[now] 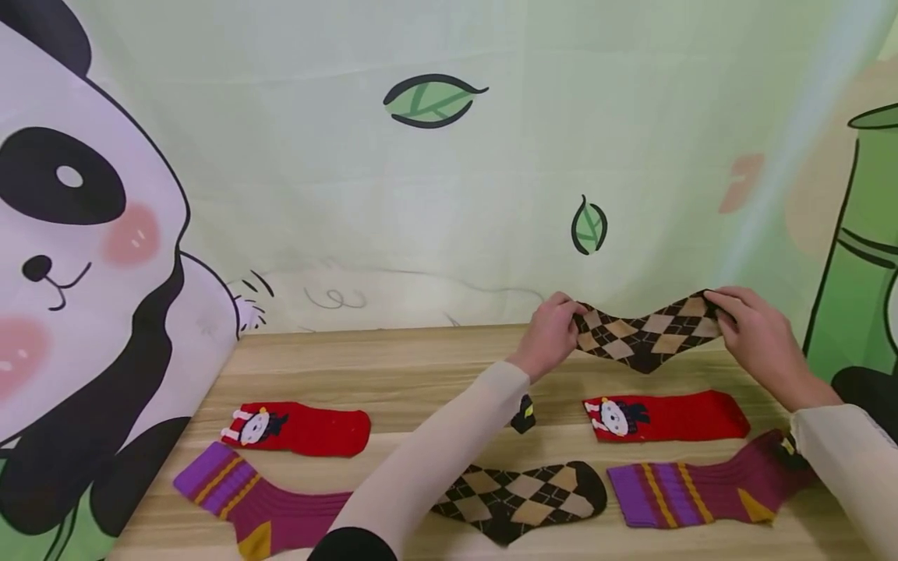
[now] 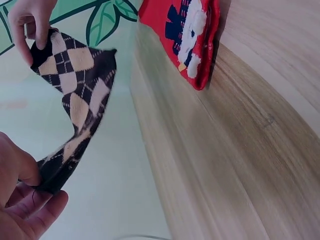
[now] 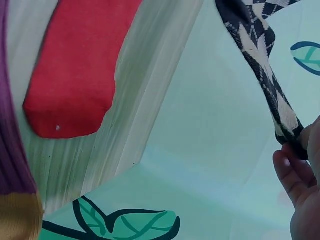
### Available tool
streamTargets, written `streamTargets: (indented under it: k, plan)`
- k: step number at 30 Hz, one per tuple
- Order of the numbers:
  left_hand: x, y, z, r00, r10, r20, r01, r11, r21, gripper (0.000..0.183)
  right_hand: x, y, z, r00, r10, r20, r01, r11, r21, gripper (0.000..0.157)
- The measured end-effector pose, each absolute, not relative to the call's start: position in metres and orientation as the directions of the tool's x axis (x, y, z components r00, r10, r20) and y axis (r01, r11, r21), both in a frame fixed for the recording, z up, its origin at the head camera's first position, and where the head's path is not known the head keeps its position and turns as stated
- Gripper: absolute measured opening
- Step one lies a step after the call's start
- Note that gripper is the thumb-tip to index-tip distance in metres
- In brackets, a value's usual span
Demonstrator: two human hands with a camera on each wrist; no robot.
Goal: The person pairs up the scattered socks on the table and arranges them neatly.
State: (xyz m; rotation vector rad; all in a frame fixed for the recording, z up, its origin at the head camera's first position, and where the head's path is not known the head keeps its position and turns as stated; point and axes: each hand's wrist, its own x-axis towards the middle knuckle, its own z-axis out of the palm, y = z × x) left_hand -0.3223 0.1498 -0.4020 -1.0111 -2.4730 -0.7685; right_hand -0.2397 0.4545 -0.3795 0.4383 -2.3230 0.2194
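Note:
An argyle sock in black, brown and tan is stretched between both hands above the back of the table. My left hand pinches its left end, and my right hand pinches the right end. In the left wrist view the sock hangs with its heel pointing away. The right wrist view shows the fingers on one dark end. Below the raised sock lies a red sock with a white cartoon animal. A second argyle sock lies flat at the front, partly covered by the left sleeve.
Another red sock lies at the left, above a purple-and-maroon striped sock whose toe the left arm hides. Its lookalike lies front right near the right sleeve. The wooden table meets a panda-printed backdrop.

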Motion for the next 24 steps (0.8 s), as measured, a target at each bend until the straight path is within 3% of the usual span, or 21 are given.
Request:
streamTargets:
  k: [13,24]
  plan:
    - [-0.315,0.136,-0.399,-0.632,0.551,0.545,0.762,0.57,0.308,0.031,-0.222,0.45,-0.381,-0.654,-0.241,0.717,-0.371,0.928,-0.027,0.037]
    - [-0.306,0.124,-0.395,-0.57,0.571,0.59,0.805,0.531,0.264,0.027,-0.212,0.443,-0.382,-0.61,-0.292,0.736,-0.399,0.916,0.032,0.047]
